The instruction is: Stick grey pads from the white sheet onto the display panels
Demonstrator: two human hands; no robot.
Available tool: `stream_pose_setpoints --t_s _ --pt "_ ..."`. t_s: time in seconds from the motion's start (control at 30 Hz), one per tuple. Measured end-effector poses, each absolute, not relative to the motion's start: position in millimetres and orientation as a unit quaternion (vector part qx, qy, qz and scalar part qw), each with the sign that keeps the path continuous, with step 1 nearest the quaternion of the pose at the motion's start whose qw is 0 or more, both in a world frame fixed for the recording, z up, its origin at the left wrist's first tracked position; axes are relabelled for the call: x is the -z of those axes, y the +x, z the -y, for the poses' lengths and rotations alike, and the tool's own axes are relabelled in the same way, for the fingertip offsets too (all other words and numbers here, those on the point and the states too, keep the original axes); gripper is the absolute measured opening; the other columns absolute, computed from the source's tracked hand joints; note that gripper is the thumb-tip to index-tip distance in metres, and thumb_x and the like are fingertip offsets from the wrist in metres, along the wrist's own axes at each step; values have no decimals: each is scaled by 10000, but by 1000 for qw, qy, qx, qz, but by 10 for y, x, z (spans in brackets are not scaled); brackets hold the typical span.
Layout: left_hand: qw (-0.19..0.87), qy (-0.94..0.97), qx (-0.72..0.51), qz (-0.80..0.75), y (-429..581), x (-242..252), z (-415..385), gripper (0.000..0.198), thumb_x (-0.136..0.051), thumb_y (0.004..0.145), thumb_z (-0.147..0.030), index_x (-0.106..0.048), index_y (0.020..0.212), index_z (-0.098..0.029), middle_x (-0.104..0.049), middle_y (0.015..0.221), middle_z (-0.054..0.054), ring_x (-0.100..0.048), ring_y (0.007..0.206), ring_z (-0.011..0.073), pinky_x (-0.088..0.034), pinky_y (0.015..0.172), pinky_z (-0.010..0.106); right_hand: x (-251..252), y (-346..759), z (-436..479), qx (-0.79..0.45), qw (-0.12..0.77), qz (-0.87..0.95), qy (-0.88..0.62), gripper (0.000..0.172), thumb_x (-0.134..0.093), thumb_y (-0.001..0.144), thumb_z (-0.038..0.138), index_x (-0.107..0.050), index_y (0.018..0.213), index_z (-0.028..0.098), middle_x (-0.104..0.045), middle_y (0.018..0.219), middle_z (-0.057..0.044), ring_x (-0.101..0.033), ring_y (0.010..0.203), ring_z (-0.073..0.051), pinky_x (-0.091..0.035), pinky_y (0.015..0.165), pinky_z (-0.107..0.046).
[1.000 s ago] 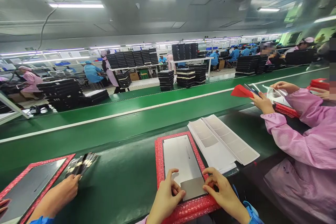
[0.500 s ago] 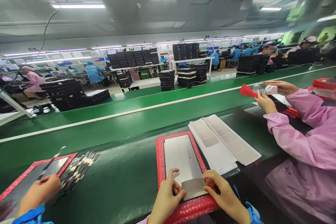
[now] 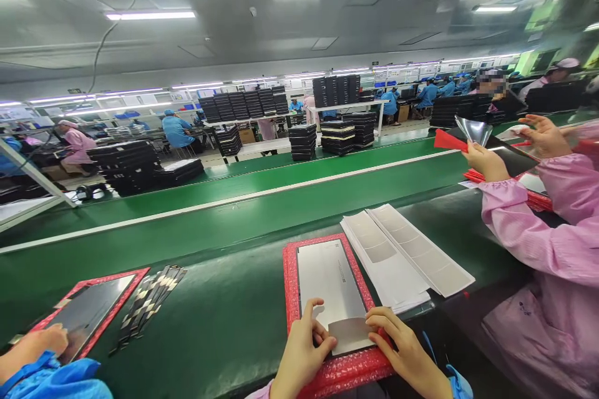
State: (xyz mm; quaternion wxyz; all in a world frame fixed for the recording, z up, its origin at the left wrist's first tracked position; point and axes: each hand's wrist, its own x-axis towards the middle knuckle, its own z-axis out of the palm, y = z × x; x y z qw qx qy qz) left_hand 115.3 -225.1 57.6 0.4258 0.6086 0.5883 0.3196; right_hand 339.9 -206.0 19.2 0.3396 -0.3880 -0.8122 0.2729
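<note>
A silvery rectangular panel (image 3: 327, 274) lies on red bubble wrap (image 3: 291, 274) in front of me. Near its lower end, a grey curved-edged label (image 3: 349, 327) sits between my hands. My left hand (image 3: 306, 346) is at the label's left side, thumb and fingers curled together; whatever they pinch is too small to make out. At the right side, my right hand (image 3: 405, 346) has its thumb and fingertips closed on the label's edge.
Label sheets (image 3: 421, 249) lie right of the wrap. A co-worker's hand (image 3: 35, 349) touches another panel (image 3: 93, 308) at left, beside dark strips (image 3: 150, 299). Pink sleeves (image 3: 524, 218) reach in at right. A green belt (image 3: 262, 206) runs beyond.
The co-worker's hand at left has moved left and down over its panel. At right, the co-worker's hands have moved apart, with a silvery film spread. My hands hold nearly the same pose.
</note>
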Motion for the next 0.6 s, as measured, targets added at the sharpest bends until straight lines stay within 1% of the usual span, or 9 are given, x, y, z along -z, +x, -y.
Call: stream_pose_setpoints --t_s 0.27,0.43,0.53,0.6 --pt "426 607 -322 -589 1155 -595 2233 538 -563 682 -185 -369 1184 -186 -619 626 -47 -552 599 133 -436 631 240 -220 3395 2075 -268 333 816 -389 156 -389 902 185 -474 1008 262 -508 1049 -24 -532 1001 -118 -433 881 -230" --pt "418 609 -320 -593 1159 -606 2253 530 -558 675 -173 -378 1173 -188 -619 628 -47 -553 609 132 -435 641 238 -256 3393 2098 -261 313 826 -389 170 -365 912 187 -482 1014 257 -501 1069 -28 -529 1021 -113 -435 892 -222" --pt "412 614 -315 -595 1169 -580 2251 551 -561 665 -164 -370 1182 -190 -620 632 -48 -551 616 133 -436 647 237 -240 3398 2106 -232 308 835 -393 172 -368 910 188 -492 1013 248 -504 1088 -39 -533 1028 -117 -449 884 -222" --pt "400 622 -308 -598 1170 -564 2247 565 -559 667 -165 -363 1195 -191 -619 635 -49 -554 625 135 -439 658 241 -214 3407 2114 -191 306 841 -403 176 -386 904 196 -500 1028 246 -507 1121 -49 -537 1032 -131 -461 883 -245"
